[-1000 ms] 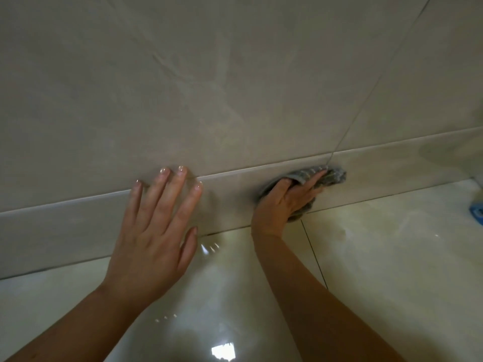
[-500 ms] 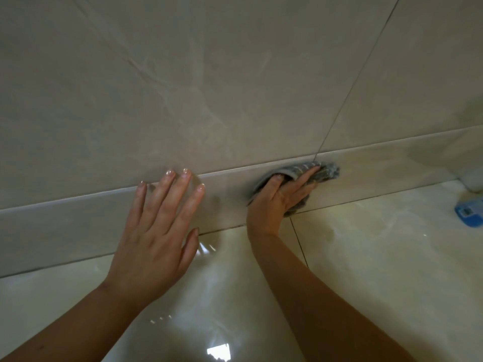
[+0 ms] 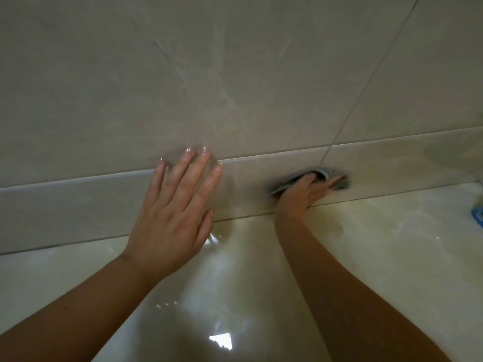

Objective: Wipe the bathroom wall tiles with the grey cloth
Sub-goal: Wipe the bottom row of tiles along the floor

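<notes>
The grey cloth (image 3: 286, 181) lies against the low skirting tile (image 3: 78, 205) of the beige tiled wall (image 3: 235, 74), just above the floor joint. My right hand (image 3: 304, 194) presses it to the tile with outstretched fingers; a fold of cloth lies over the thumb side, and most of the cloth is hidden under the hand. My left hand (image 3: 175, 212) rests flat on the wall to the left, fingers spread, fingertips crossing the skirting tile's top edge. It holds nothing.
A glossy cream floor (image 3: 379, 257) runs below the wall and reflects a bright light. A blue object (image 3: 477, 216) lies on the floor at the right edge. A vertical grout line (image 3: 366, 79) runs down the wall above the cloth.
My right hand has slid the cloth down from the skirting tile's top edge to its lower part. My left hand stays flat on the wall. The camera view has shifted slightly.
</notes>
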`<state>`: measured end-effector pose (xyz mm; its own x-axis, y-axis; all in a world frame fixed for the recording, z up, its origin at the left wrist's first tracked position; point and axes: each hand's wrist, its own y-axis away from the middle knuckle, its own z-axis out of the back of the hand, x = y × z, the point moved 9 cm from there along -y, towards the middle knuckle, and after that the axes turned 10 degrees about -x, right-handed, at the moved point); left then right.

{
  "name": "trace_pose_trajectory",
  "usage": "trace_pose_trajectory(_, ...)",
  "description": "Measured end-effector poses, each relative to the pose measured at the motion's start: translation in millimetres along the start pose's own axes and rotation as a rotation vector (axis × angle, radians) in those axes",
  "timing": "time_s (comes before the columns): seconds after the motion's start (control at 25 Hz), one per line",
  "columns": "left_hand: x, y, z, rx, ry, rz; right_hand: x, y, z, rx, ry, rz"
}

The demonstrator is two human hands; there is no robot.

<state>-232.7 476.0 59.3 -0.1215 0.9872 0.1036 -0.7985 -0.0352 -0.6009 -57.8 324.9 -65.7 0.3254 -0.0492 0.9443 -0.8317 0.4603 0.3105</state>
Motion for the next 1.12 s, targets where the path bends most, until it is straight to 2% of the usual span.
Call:
trace_pose_trajectory(0.08,4.1,3.0,0.3,0.001,0.004,0.012,-54.0,8.1,-11.6,0.072,-0.156,-0.474)
trace_pose_trajectory(0.12,4.9,4.7,0.4,0.004,0.007,0.008,-65.5,21.0,-22.5,0.168,-0.217,-0.633)
trace_pose_trajectory(0.2,8.1,9.8,1.6,0.009,0.001,0.001,-61.2,41.7,-34.9,0.283,-0.211,-0.665)
trace_pose_trajectory(0.28,14.1,12.9,2.9,0.01,-0.004,0.012,-32.0,54.4,-38.3,0.282,-0.282,-0.54)
trace_pose_trajectory(0.4,22.0,16.8,2.6,0.018,-0.011,0.027,25.6,68.7,-21.7,0.08,-0.164,-0.107)
trace_pose_trajectory(0.44,22.8,19.0,3.2,0.02,-0.011,0.023,30.0,72.8,-22.9,0.067,-0.135,-0.007)
trace_pose_trajectory(0.6,33.2,35.2,10.4,0.028,-0.005,0.028,-0.8,97.1,-41.4,0.163,0.063,0.348)
trace_pose_trajectory(0.68,42.3,47.5,11.4,0.053,-0.017,0.041,-23.8,117.2,-54.8,0.218,0.15,0.489)
trace_pose_trajectory(0.84,47.2,60.8,7.9,0.1,-0.011,0.057,-37.5,136.4,-60.0,0.23,0.154,0.584)
trace_pose_trajectory(0.92,48.3,60.4,6.5,0.098,-0.005,0.06,-22.1,125.2,-54.2,0.199,0.209,0.759)
trace_pose_trajectory(0.96,48.8,59.7,5.7,0.093,-0.001,0.062,-17.8,107.8,-47.3,0.15,0.212,0.723)
trace_pose_trajectory(1.04,49.3,58.1,4.1,0.088,-0.002,0.069,-23.0,62.8,-32.8,0.093,0.085,0.407)
trace_pose_trajectory(1.12,47.8,55.3,2.8,0.085,-0.001,0.074,-25.8,37.5,-17.8,-0.005,0.014,0.231)
